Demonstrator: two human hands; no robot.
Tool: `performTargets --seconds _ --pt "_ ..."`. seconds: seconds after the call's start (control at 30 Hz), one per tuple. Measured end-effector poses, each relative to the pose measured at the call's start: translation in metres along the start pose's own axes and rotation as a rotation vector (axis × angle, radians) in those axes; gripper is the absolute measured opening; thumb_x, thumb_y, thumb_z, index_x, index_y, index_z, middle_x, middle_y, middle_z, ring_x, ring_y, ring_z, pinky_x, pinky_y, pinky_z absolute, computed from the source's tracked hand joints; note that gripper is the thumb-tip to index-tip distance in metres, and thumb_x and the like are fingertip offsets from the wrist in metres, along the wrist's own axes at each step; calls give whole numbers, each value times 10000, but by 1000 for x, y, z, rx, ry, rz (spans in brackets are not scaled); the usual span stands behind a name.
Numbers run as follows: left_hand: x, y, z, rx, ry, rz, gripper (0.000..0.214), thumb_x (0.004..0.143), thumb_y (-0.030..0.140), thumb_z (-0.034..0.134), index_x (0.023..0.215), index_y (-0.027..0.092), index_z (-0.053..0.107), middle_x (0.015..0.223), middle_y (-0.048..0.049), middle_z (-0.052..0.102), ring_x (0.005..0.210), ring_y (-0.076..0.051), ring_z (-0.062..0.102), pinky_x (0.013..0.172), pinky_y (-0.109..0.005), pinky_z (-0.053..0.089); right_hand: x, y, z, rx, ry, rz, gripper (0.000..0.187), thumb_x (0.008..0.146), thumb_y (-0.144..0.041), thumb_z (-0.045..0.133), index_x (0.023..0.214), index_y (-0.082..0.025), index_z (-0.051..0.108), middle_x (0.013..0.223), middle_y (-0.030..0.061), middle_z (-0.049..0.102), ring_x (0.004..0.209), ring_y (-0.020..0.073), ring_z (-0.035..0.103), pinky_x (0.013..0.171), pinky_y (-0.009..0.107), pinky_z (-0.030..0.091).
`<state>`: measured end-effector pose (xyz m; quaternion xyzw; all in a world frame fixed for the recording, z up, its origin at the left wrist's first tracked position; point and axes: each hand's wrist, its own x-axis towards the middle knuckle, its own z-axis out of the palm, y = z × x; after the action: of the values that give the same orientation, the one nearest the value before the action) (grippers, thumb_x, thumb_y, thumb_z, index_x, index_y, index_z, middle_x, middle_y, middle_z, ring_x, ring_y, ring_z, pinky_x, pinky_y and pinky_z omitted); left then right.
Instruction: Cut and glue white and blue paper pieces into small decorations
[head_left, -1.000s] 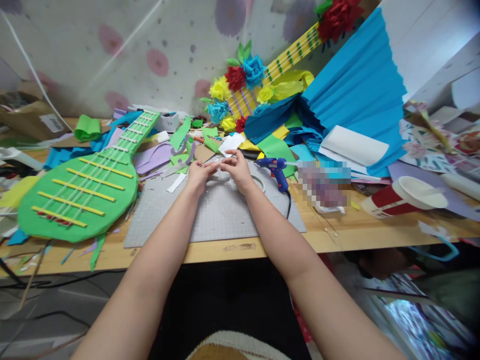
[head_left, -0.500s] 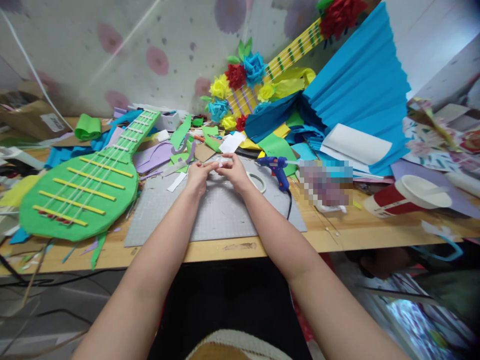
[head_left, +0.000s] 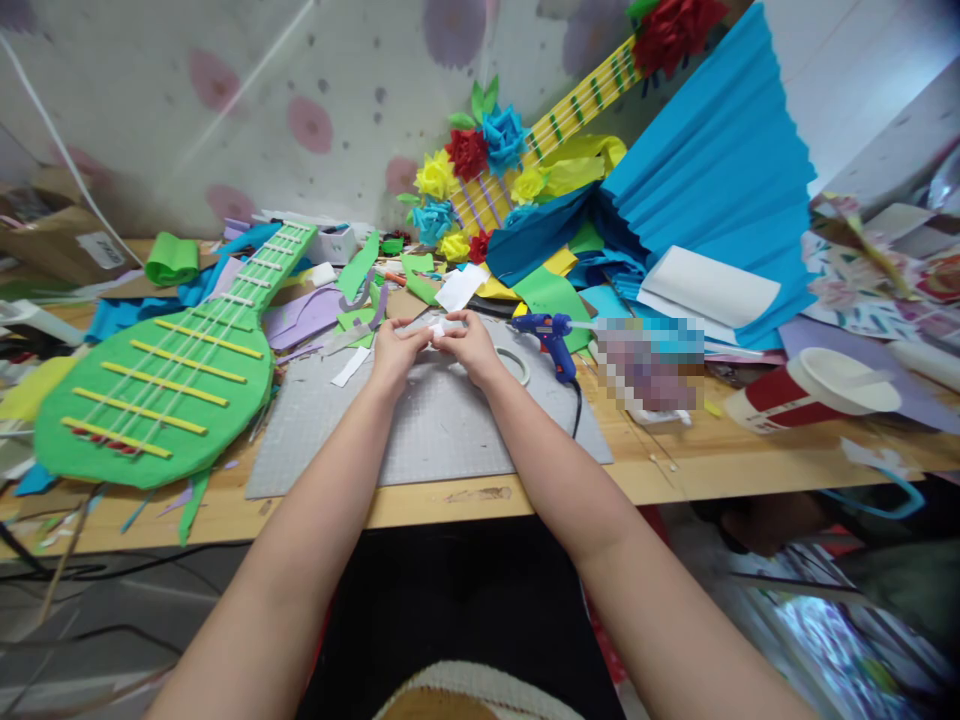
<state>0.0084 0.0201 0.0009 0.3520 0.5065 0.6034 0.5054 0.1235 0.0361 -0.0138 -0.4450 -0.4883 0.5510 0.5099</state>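
My left hand [head_left: 395, 349] and my right hand [head_left: 469, 345] meet over the far part of a grey cutting mat [head_left: 435, 430]. Both pinch a small white paper piece [head_left: 439, 328] between their fingertips. A roll of white tape [head_left: 516, 365] lies on the mat just right of my right hand. A blue glue gun [head_left: 551, 338] rests beyond it, its black cord trailing toward the table edge.
A green paper guitar [head_left: 161, 380] lies at the left. Coloured paper scraps [head_left: 360, 290], paper flowers [head_left: 469, 180] and a big blue pleated fan [head_left: 705, 180] fill the back. A red and white paper cup [head_left: 810, 390] lies on its side at the right.
My hands have drawn closer together, and the white piece is now pinched tighter between them. Nothing else has moved.
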Motion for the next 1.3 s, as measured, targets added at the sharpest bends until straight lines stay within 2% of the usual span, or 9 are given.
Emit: performTargets --seconds 0.27,0.47,0.57,0.8,1.07,1.2,1.3 --pt "0 0 1 -84 32 -33 475 520 77 726 850 168 396 657 -5 644 605 -127 631 714 -307 506 -1 -2 2 -134 12 1 416 570 -139 634 908 -223 405 610 -90 552 589 105 577 659 293 494" --pt "-1 2 0 -16 82 -61 461 547 95 723 857 168 389 675 -11 632 562 -122 613 648 -290 502 -1 -1 1 -209 2 -60 469 543 -116 651 915 -226 387 718 -60 578 690 120 607 722 316 496" --pt "-2 4 -1 -1 77 -69 447 569 107 713 876 170 394 695 -16 633 585 -128 621 637 -289 504 0 -1 1 -192 -4 -81 471 558 -138 652 933 -231 382 735 -59 575 698 116 606 721 308 499" --pt "-7 5 2 29 63 -71 381 595 133 710 875 153 453 685 -24 629 596 -120 619 580 -244 491 2 3 2 -279 97 -152 420 613 -288 659 942 -222 406 716 -52 583 699 121 593 748 313 480" --pt "-10 6 4 4 30 -97 347 602 106 688 874 140 475 683 -45 640 622 -146 636 609 -280 504 4 6 -4 -331 104 -173 404 627 -243 601 976 -217 401 701 -59 590 685 118 589 705 275 462" --pt "-9 5 4 -9 38 -112 339 603 78 666 865 140 459 661 -40 629 596 -146 630 609 -292 510 1 -4 -5 -456 65 -157 399 648 -241 578 1013 -208 419 742 -45 612 711 113 592 708 262 452" --pt "-8 4 5 -25 55 -130 341 601 72 656 862 142 449 662 -36 623 596 -147 631 633 -309 517 -7 -24 -16 -718 52 -88 368 675 -240 561 1025 -199 458 790 -17 634 713 123 594 692 263 443"
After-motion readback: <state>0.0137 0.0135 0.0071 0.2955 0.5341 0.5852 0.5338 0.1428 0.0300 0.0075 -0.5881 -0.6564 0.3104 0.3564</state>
